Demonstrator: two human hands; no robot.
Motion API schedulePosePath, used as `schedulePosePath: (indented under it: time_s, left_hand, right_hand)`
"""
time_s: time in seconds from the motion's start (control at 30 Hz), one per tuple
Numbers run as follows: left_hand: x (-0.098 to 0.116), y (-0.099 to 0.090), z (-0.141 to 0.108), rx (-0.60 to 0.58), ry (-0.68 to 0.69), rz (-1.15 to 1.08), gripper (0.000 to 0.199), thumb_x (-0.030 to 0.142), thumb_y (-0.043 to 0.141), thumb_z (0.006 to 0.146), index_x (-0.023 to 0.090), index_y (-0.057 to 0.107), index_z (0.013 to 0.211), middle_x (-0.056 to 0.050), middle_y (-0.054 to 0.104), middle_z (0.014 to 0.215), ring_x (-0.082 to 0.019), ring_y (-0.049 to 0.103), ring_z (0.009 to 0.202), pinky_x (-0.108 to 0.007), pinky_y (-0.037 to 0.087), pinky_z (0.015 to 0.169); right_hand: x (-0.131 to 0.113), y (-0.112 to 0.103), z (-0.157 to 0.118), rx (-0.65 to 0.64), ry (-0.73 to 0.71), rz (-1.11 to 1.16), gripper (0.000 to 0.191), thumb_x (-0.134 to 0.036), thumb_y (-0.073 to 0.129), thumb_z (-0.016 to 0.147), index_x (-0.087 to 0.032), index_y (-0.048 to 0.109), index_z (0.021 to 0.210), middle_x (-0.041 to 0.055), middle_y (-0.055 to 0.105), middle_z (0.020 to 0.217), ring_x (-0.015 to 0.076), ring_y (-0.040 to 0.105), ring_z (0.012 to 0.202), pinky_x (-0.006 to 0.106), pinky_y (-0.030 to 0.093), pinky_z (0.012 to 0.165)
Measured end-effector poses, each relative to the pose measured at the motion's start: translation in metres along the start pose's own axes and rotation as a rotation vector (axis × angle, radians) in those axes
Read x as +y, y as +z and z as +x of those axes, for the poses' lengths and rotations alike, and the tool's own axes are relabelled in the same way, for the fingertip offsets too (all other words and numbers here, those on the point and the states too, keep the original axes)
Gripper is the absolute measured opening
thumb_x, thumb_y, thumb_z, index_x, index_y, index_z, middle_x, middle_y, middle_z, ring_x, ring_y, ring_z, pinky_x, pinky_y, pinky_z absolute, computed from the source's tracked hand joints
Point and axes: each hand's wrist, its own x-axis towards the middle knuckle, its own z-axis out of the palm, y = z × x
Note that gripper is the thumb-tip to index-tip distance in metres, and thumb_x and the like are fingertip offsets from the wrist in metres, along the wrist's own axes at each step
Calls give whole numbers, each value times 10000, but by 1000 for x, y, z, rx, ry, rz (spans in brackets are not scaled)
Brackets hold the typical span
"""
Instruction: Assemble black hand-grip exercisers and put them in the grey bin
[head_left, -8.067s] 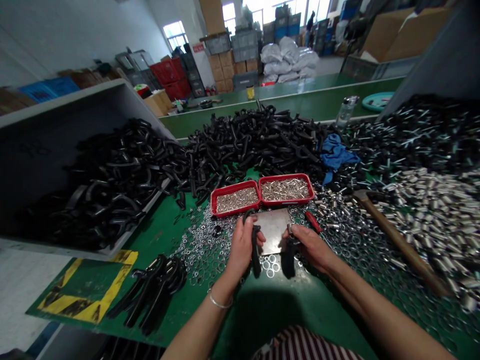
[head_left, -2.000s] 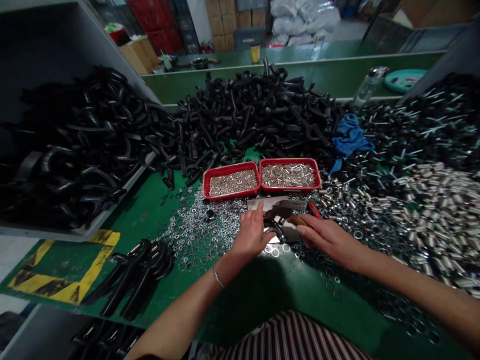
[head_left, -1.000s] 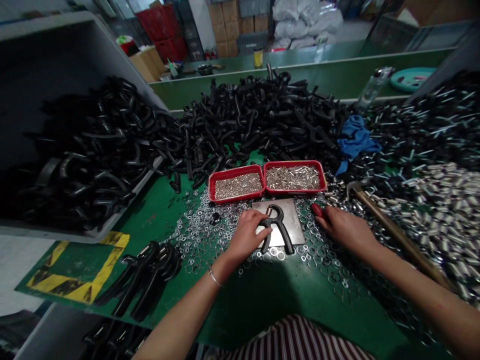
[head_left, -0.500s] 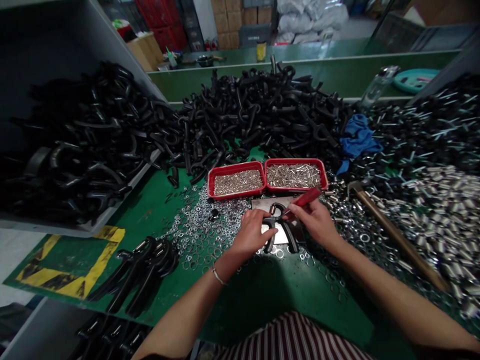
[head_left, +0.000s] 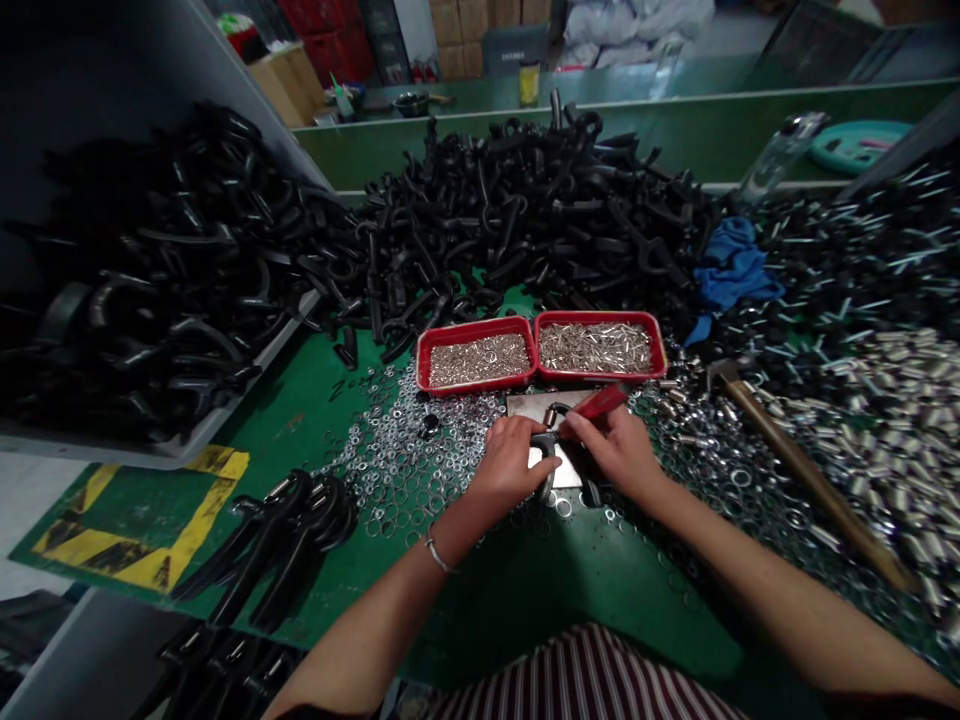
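Note:
My left hand [head_left: 511,462] is closed on a black two-legged part [head_left: 550,462], with the thumb on its near leg and the fingers near its top. The part lies on a small metal plate [head_left: 529,406] on the bench. In my right hand [head_left: 621,450] is a slim red-handled tool [head_left: 604,401], gripped between thumb and fingers beside the part's curved top. My fingers hide the tool's tip, so its exact kind cannot be made out. A silvery coil or ring shows at the top of the part.
Two red trays [head_left: 474,385] of small metal pieces stand behind the plate. Loose washers [head_left: 405,440] lie left, a hammer [head_left: 814,470] and metal sleeves [head_left: 907,400] right. Black parts [head_left: 495,210] are heaped behind; several assembled ones [head_left: 281,550] lie at left. A blue cloth [head_left: 735,265] is back right.
My right hand and the red-handled tool have shifted slightly left and closer to the part, covering more of its right leg. The whole view has also turned a little.

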Motion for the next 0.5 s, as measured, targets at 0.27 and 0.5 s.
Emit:
schedulePosePath:
  time_s: [0.27, 0.5]
  left_hand:
    - [7, 6, -4, 42, -67, 29, 392, 356, 678, 885, 159, 521, 1186, -124, 569, 1226, -287, 468, 1189, -450, 357, 1071]
    - [6, 0, -1, 18, -40, 0, 393, 359, 708, 863, 177, 545, 1170, -98, 590, 1202, -287, 481, 1173, -445, 379, 1038]
  right_hand:
    - [-25, 7, 35, -256, -180, -249, 193, -364, 537, 935, -190, 549, 1019, 77, 676, 805, 215, 627, 659, 333, 473, 611]
    - [-13, -28, 59, -262, 147, 734, 362, -584, 528, 939, -224, 542, 965, 25, 720, 775, 141, 660, 568, 266, 541, 535]
